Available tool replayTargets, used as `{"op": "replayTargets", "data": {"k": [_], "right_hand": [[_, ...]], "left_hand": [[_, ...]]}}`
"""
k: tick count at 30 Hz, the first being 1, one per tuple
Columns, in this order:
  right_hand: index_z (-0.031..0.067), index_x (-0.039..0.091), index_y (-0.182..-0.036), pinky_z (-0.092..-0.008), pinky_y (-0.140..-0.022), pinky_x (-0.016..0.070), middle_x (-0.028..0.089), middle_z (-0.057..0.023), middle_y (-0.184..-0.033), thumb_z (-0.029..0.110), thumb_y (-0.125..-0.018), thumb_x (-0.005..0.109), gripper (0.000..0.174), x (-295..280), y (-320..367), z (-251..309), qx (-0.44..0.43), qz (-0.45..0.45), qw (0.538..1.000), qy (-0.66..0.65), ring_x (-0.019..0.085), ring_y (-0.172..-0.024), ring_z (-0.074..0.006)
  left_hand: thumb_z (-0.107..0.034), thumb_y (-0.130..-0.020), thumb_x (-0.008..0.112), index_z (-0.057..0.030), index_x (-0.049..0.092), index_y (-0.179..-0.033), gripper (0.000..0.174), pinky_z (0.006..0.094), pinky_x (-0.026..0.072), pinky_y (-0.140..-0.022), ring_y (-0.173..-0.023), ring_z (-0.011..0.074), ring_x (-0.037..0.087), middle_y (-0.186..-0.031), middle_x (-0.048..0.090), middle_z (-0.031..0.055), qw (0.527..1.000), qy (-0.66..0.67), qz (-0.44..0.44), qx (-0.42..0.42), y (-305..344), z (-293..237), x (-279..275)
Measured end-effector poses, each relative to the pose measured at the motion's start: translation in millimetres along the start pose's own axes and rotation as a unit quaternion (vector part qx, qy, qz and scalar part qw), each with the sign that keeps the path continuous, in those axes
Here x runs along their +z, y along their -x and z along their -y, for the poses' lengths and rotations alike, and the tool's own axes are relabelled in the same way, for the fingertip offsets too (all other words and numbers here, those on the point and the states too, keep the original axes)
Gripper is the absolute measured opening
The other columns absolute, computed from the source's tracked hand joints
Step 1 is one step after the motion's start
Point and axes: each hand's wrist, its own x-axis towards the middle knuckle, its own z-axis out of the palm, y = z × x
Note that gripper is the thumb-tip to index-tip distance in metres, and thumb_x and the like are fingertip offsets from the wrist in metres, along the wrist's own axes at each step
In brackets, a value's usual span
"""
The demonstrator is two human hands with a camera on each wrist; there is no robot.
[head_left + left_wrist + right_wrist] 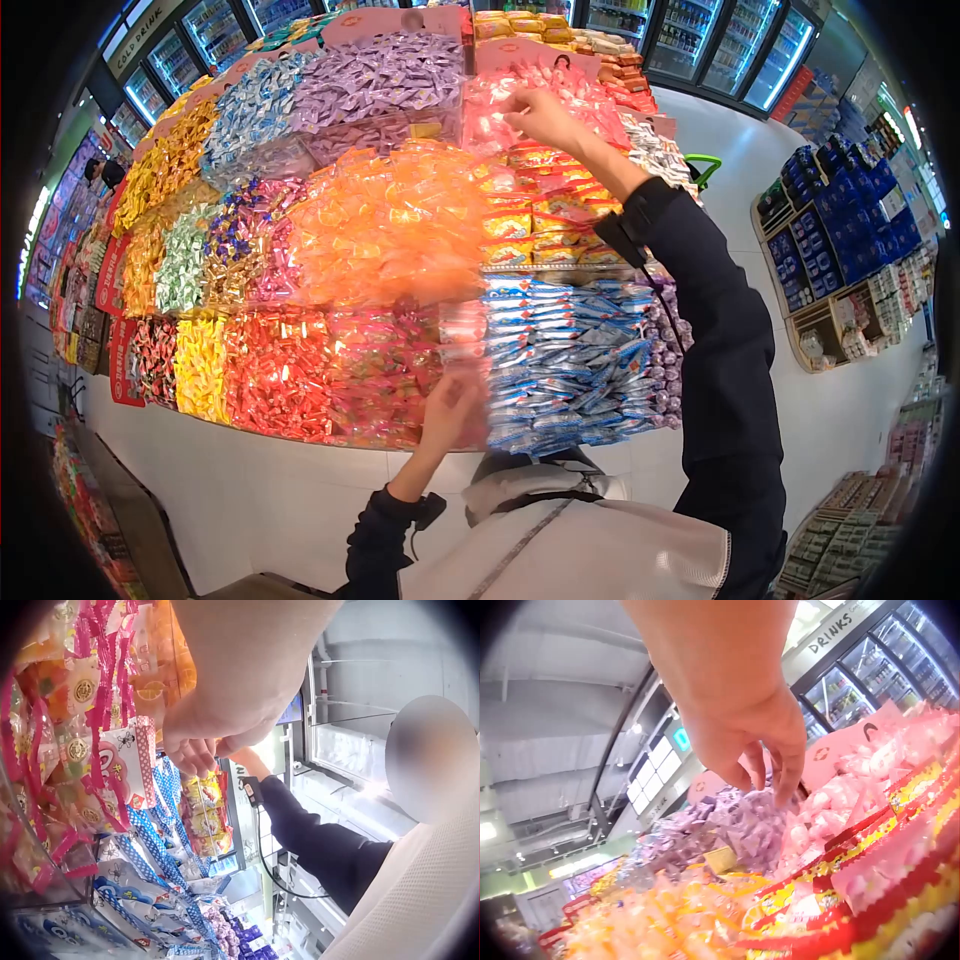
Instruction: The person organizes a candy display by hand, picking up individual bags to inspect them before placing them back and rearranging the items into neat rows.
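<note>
My right hand [545, 118] reaches out over the pink-wrapped candies [821, 814] at the back of the display, fingers bent loosely downward. In the right wrist view nothing shows between its fingers, and purple-wrapped candies [735, 825] lie behind them. Close to the front edge, my left hand [455, 405] hovers over pink-and-white candy packets [131, 761], its fingers loosely bent. Blue-and-white packets [565, 350] lie just to its right. Orange-wrapped candies [385, 225] fill the section between the two hands.
Clear dividers [49, 859] separate the candy sections. Red-and-yellow packets [550, 215] lie under the right forearm. Lit drink coolers [735, 50] line the back wall. A shelf of blue packages [860, 215] stands at the right, across the pale floor [735, 235].
</note>
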Motion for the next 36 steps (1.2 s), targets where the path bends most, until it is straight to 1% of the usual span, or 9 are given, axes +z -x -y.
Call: {"op": "replayTargets", "data": {"k": [2,5,6,7,10,11,17,28,36], "right_hand": [[0.0000,0.058,-0.092,-0.0274,-0.062,0.0455,0.059,-0.0058,-0.079,0.014,-0.081,0.058,0.018,-25,61,52,-0.032,-0.027,0.999,0.015,0.055,-0.072,-0.0128],[0.0020,0.058,-0.094,-0.0241,-0.065,0.0431,0.059,-0.0019,-0.081,0.013,-0.085,0.056,0.015,-55,148,84,-0.077,-0.069,0.995,-0.002,0.052,-0.075,-0.0079],[0.0026,0.057,-0.095,-0.0218,-0.064,0.0426,0.058,-0.0009,-0.084,0.013,-0.085,0.056,0.015,-64,179,95,-0.022,-0.074,0.996,-0.038,0.052,-0.077,-0.0063],[0.0041,0.059,-0.091,-0.0242,-0.058,0.0431,0.059,-0.0046,-0.082,0.013,-0.084,0.056,0.012,-68,207,90,-0.029,-0.098,0.993,-0.054,0.055,-0.071,-0.0119],[0.0036,0.057,-0.090,-0.0203,-0.051,0.0374,0.056,-0.0013,-0.074,0.008,-0.083,0.056,0.008,-76,286,76,0.019,-0.120,0.992,-0.045,0.047,-0.059,-0.0055],[0.0032,0.057,-0.091,-0.0196,-0.052,0.0366,0.053,0.0000,-0.071,0.007,-0.083,0.056,0.009,-79,308,72,0.046,-0.106,0.993,-0.001,0.046,-0.060,-0.0045],[0.0049,0.058,-0.093,-0.0173,-0.053,0.0342,0.049,0.0047,-0.069,0.007,-0.084,0.055,0.010,-54,411,3,0.197,-0.138,0.960,-0.141,0.042,-0.062,-0.0019],[0.0040,0.056,-0.096,-0.0158,-0.053,0.0302,0.045,0.0069,-0.072,0.006,-0.086,0.053,0.010,-43,472,-25,0.225,-0.126,0.932,-0.255,0.038,-0.062,-0.0005],[0.0031,0.056,-0.099,-0.0149,-0.057,0.0337,0.047,0.0058,-0.074,0.006,-0.086,0.053,0.013,-35,464,-30,0.214,-0.080,0.938,-0.262,0.041,-0.066,-0.0002]], "left_hand": [[0.000,-0.083,0.055,-0.0015,0.050,-0.105,0.022,0.0234,0.0430,-0.081,-0.090,0.0099,0.055,-0.095,0.057,0.0026,1.000,0.014,0.023,0.004,-5,-2,7],[0.000,-0.082,0.056,-0.0014,0.050,-0.106,0.024,0.0235,0.0435,-0.081,-0.090,0.0098,0.055,-0.092,0.058,0.0025,0.999,0.013,0.038,0.026,-11,1,18],[0.000,-0.083,0.056,-0.0011,0.050,-0.106,0.024,0.0237,0.0438,-0.080,-0.089,0.0098,0.056,-0.090,0.058,0.0030,0.999,-0.014,0.037,0.023,-12,-2,21],[-0.001,-0.083,0.056,-0.0008,0.050,-0.106,0.024,0.0236,0.0441,-0.079,-0.087,0.0103,0.056,-0.090,0.059,0.0036,0.998,-0.023,0.044,0.048,-18,5,22],[-0.002,-0.083,0.056,0.0002,0.051,-0.105,0.022,0.0236,0.0443,-0.079,-0.089,0.0119,0.057,-0.094,0.059,0.0062,0.998,-0.056,0.007,0.034,-22,-3,38],[-0.003,-0.083,0.056,0.0002,0.051,-0.105,0.022,0.0237,0.0445,-0.079,-0.090,0.0120,0.057,-0.094,0.060,0.0061,0.997,-0.060,0.005,0.044,-25,-3,43],[-0.005,-0.082,0.058,-0.0017,0.054,-0.103,0.022,0.0252,0.0462,-0.075,-0.088,0.0115,0.057,-0.092,0.060,0.0043,0.980,-0.170,0.012,0.106,-34,-12,74],[-0.006,-0.076,0.061,-0.0054,0.057,-0.088,0.013,0.0336,0.0456,-0.072,-0.086,0.0269,0.056,-0.086,0.056,0.0100,0.804,-0.527,0.117,0.249,-36,14,103],[-0.011,-0.070,0.057,-0.0040,0.051,-0.088,0.020,0.0375,0.0449,-0.069,-0.082,0.0285,0.052,-0.084,0.053,0.0091,0.694,-0.623,0.129,0.337,-45,49,110]]}}
